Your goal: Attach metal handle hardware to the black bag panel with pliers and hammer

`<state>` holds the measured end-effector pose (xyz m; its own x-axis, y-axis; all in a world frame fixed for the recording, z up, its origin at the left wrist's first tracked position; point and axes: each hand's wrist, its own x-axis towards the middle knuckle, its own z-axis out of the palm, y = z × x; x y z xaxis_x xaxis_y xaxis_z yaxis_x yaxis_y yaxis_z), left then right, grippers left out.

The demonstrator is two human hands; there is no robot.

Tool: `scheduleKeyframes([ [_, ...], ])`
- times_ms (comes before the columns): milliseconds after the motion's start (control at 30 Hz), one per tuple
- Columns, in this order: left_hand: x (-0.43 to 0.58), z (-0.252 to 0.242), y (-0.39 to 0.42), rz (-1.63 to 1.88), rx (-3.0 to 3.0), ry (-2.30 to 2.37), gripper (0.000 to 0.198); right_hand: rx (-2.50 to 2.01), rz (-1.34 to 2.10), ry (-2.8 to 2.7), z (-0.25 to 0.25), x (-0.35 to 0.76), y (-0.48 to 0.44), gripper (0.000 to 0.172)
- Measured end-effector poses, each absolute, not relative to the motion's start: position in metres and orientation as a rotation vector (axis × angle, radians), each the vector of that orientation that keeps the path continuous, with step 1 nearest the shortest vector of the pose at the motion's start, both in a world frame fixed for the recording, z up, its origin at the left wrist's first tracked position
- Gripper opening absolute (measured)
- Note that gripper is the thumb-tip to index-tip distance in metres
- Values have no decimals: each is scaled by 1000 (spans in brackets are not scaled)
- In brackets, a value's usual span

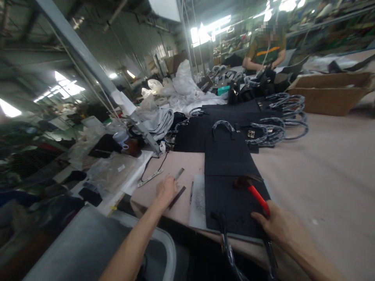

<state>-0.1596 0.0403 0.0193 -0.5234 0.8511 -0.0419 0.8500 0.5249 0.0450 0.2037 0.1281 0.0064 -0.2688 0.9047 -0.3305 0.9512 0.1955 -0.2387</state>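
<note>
My right hand (277, 222) is closed around the red handle of a hammer (258, 198). The hammer's dark head lies over a black bag panel (225, 203) with plastic-wrapped handles hanging off the table's near edge. My left hand (166, 191) is on the table left of the panel, fingers curled down and partly hidden. A short silver metal strip (179, 173) sticks out by its fingertips, and a dark flat strip (178, 196) lies just beside it. Between this hand and the panel rests a thin pen-like tool (191, 192). Under the panel is a pale, scuffed board (198, 207).
More black panels with wrapped handles (272, 130) are stacked beyond. A cardboard box (331, 93) stands at the far right. A co-worker (266, 50) is across the table. A grey plastic bin (79, 242) sits at lower left, near a metal post (99, 74).
</note>
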Motion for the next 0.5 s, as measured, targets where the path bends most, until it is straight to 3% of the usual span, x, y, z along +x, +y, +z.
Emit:
scheduleKeyframes([
  [233, -188, 19, 83, -23, 1359, 2613, 23, 1827, -550, 2334, 10, 202, 128, 25],
  [500, -148, 24, 73, 58, 1416, 2530, 24, 1843, -537, 2340, 13, 198, 126, 26],
])
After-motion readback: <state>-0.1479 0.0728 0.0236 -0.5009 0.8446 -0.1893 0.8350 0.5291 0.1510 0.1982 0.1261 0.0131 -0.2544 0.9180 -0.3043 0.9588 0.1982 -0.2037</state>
